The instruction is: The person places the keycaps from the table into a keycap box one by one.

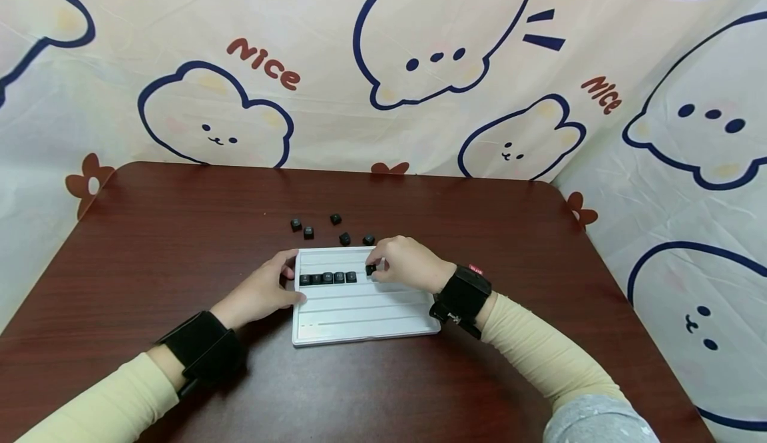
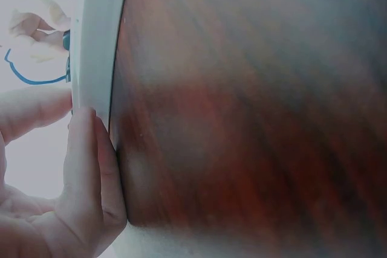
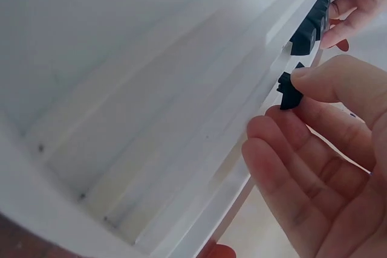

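A white board with raised ridges (image 1: 365, 313) lies on the table. My left hand (image 1: 266, 290) grips its left edge, thumb at the rim and fingers along the side, as the left wrist view (image 2: 60, 191) shows close up. Toward the board's far side stands a row of several black keycaps (image 1: 327, 278). Just right of that row, my right hand (image 1: 410, 264) pinches another black keycap (image 3: 290, 92) between thumb and index finger, low over the same channel. The remaining fingers of that hand are half bent beside the board in the right wrist view.
Beyond the board's far edge, several loose black keycaps (image 1: 308, 232) lie scattered on the dark wooden table (image 1: 180, 250). One of them (image 1: 368, 239) sits close to the right hand. A printed cloth (image 1: 329, 123) hangs behind the table and along its right side.
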A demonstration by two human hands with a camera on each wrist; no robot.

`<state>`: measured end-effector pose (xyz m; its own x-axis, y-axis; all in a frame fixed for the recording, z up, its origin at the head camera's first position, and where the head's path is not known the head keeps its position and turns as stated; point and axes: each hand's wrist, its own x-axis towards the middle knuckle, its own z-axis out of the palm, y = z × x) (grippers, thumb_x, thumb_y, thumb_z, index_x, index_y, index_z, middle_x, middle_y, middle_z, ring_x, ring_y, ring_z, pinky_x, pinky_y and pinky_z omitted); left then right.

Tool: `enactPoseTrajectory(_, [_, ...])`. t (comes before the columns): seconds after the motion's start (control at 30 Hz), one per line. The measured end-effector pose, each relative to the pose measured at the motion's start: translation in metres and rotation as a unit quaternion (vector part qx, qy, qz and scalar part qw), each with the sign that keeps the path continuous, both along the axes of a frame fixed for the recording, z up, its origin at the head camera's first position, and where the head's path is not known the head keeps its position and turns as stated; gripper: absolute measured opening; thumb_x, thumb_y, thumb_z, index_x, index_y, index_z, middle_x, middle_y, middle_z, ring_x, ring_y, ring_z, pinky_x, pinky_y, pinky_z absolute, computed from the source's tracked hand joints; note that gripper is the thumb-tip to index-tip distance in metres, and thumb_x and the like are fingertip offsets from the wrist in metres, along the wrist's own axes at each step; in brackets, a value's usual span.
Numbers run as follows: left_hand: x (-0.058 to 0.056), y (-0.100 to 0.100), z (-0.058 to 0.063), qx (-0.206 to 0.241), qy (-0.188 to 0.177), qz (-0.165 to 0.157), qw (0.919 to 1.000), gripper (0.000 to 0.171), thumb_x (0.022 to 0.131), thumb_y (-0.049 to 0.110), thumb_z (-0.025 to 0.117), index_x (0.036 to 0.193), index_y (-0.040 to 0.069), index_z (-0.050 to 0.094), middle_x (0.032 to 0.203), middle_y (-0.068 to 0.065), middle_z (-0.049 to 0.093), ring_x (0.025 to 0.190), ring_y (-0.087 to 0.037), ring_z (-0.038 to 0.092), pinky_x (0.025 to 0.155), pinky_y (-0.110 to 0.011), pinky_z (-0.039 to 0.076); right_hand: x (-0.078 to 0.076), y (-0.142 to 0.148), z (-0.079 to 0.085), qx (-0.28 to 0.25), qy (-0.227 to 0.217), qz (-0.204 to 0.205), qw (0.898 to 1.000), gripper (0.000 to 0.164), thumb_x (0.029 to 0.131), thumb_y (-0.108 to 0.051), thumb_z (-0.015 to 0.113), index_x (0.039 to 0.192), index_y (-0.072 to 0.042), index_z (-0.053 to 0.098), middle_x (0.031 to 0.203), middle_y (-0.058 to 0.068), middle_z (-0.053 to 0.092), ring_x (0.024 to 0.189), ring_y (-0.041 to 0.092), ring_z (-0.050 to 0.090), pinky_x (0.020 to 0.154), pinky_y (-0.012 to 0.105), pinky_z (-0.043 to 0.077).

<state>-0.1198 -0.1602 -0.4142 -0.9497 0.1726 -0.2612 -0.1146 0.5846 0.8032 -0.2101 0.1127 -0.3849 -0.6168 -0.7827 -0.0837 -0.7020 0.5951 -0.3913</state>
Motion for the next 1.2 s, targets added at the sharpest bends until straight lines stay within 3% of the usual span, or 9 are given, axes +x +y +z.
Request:
enactPoseTrajectory(0.23, [0.0007,0.0004,0.0007,0.005,0.001,0.000,1.0000,0.087,0.086,0.007,0.081,0.154,-0.009,0.029,0.114,-0.021,0.052,0.084,-0.026,0.050,0.066,-0.035,0.043,0.0040,-0.0038,-0.0033,-0.001,0.003,-0.002,1.000,0.018,0.088,-0.003,0.076,0.105,-0.007,0.080,0.105,0.005,0.072,0.075,0.008,0.057,0.065,0.019,0.047])
enactPoseTrajectory(0.5, [0.0013,0.0005,0.0004,0.006,0.000,0.003,1.0000,0.086,0.086,0.005,0.081,0.154,-0.009,0.030,0.113,-0.021,0.053,0.084,-0.026,0.050,0.068,-0.034,0.043,0.0049,-0.0083,-0.0059,0.000,0.007,0.017,1.000,0.019,0.088,-0.004,0.076,0.107,-0.005,0.080,0.107,0.007,0.073,0.084,0.010,0.064,0.074,0.021,0.051])
enactPoseTrajectory(1.2, [0.0004,-0.0004,0.0001,-0.001,0.007,-0.002,1.0000,0.086,0.086,0.007,0.081,0.154,-0.009,0.030,0.115,-0.021,0.055,0.086,-0.026,0.053,0.074,-0.036,0.044,0.0081,-0.0096,-0.0045,0.001,0.007,0.012,1.000,0.018,0.090,-0.007,0.077,0.108,-0.004,0.080,0.107,0.006,0.073,0.088,0.012,0.068,0.074,0.021,0.052])
